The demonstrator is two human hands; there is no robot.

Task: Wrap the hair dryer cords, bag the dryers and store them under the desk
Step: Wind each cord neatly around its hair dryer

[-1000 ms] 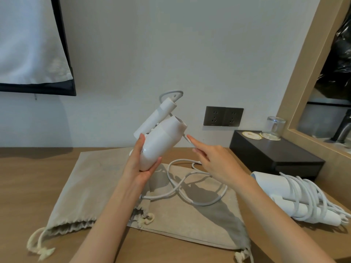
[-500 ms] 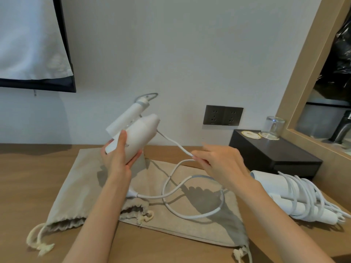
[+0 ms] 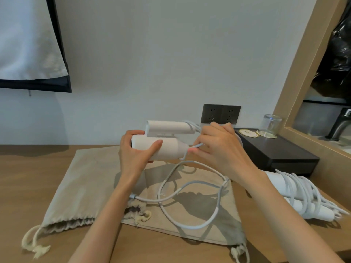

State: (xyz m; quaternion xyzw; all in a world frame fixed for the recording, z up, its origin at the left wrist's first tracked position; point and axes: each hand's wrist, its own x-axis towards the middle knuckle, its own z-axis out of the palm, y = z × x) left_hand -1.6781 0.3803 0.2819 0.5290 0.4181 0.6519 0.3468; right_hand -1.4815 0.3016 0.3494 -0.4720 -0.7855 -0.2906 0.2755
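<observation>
Hair dryer point(image 3: 171, 150) is held level in the air between both hands, its folded handle lying along the top of the barrel. Left hand point(image 3: 134, 154) grips the barrel's left end, thumb across the front and fingers curled behind. Right hand point(image 3: 218, 149) sits at the barrel's other end, fingertips pinching the white cord point(image 3: 217, 204) against it. Below both hands the rest of the cord falls in loose loops onto two beige drawstring bags point(image 3: 79, 186) lying flat on the wooden desk point(image 3: 28, 168). Just right of the right forearm lies a second dryer point(image 3: 279, 185), cord wound around it. Beyond the right hand stand a black box point(image 3: 275, 152) and a glass point(image 3: 270, 124).
</observation>
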